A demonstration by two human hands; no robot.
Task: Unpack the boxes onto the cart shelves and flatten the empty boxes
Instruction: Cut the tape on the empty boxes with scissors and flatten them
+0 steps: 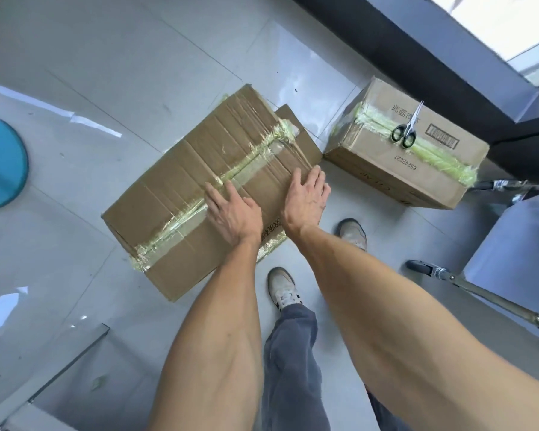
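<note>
Both hands, left hand [234, 213] and right hand [306, 197], are pressing flat, fingers straight, on the flattened cardboard box [196, 188] lying on the floor [106, 88].

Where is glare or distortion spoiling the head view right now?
Head view: window glare streaks the floor tiles at left; wide-angle stretch enlarges the forearms and bends the frame edges; both hands, flattened box and scissors stay sharp.

Grey tiled floor [137, 73] — flattened box [199, 169], sealed box [386, 169] resting on it
</note>
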